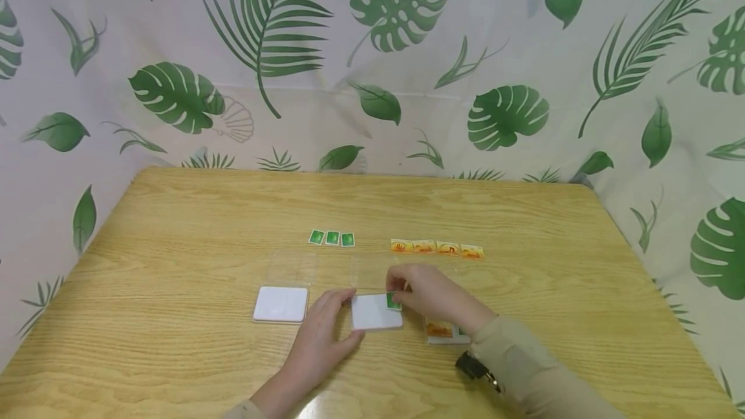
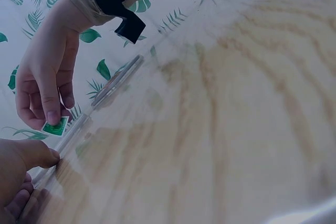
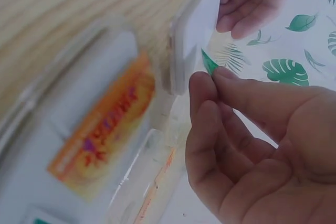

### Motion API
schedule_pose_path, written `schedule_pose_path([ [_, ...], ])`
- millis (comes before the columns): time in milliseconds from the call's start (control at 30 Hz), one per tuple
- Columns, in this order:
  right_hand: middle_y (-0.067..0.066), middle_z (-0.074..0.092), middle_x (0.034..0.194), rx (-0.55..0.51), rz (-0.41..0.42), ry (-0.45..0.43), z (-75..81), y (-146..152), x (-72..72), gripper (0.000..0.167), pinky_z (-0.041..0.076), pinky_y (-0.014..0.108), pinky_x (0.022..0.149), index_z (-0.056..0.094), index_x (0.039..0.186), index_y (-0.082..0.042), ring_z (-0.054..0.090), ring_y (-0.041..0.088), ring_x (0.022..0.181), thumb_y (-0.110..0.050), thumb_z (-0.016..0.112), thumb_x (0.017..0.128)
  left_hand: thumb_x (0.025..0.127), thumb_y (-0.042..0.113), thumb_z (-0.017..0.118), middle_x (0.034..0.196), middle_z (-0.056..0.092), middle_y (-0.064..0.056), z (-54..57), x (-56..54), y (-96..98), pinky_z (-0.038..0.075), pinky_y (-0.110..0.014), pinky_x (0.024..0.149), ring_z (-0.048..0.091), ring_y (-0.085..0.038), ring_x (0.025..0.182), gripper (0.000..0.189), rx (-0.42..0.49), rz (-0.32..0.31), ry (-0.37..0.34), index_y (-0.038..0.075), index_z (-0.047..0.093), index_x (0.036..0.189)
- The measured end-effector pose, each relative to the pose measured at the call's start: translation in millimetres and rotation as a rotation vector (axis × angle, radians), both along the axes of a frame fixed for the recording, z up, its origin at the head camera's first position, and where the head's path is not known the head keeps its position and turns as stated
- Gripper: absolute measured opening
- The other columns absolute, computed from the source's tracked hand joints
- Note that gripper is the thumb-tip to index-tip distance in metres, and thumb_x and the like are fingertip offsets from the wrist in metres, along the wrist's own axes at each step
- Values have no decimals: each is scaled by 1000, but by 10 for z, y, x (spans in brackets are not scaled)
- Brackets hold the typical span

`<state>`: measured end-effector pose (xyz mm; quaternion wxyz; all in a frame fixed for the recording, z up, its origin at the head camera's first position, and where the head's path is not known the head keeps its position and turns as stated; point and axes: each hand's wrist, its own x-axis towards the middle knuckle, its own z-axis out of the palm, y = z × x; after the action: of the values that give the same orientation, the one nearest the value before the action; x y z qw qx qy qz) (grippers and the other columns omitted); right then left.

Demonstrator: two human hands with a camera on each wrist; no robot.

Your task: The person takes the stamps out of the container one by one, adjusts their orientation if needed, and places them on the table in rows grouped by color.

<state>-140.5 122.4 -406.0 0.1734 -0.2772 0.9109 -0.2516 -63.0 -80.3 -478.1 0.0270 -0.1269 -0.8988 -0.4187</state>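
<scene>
My right hand (image 1: 427, 293) pinches a small green stamp (image 1: 394, 301) between thumb and fingertips. The stamp overlaps the upper right corner of a flat clear case with a white insert (image 1: 372, 315) in the head view. In the right wrist view the stamp (image 3: 209, 61) sticks out past the fingertips, close to the white face. My left hand (image 1: 320, 335) holds that case at its left side, thumb on the near corner and a finger at the far corner. The left thumb on the case edge also shows in the left wrist view, below the right hand (image 2: 50, 77).
Left of the hands lies another white-filled case (image 1: 280, 304). Partly under the right forearm is a case with an orange stamp (image 1: 439, 329) and a green one. Farther back are a row of green stamps (image 1: 332, 238), a row of orange stamps (image 1: 425, 247) and clear lids (image 1: 291, 268).
</scene>
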Motion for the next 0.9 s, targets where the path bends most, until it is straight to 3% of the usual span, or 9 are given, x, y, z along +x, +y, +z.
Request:
schedule_pose_path([
  [233, -6, 60, 83, -43, 0, 0, 21, -45, -125, 10, 49, 26, 64, 64, 89, -14, 54, 11, 73, -4, 67, 87, 78, 17, 78, 129, 54, -7, -9, -4, -8, 40, -44, 103, 49, -24, 121, 63, 3, 6, -6, 5, 48, 133],
  [500, -3, 60, 83, -92, -72, -68, 76, -209, -335, 8, 51, 27, 64, 65, 90, -14, 58, 14, 75, -6, 67, 89, 79, 17, 77, 129, 54, -6, -8, -7, -20, 40, -43, 104, 49, -23, 120, 62, 5, -1, 5, 5, 48, 133],
  [900, -3, 61, 84, -113, -96, -23, 68, -477, -689, 4, 49, 25, 66, 67, 91, -13, 58, 12, 77, -11, 69, 88, 80, 18, 77, 129, 54, -5, -1, -7, -25, 40, -42, 103, 49, -22, 120, 62, 3, -10, 1, 5, 48, 133],
])
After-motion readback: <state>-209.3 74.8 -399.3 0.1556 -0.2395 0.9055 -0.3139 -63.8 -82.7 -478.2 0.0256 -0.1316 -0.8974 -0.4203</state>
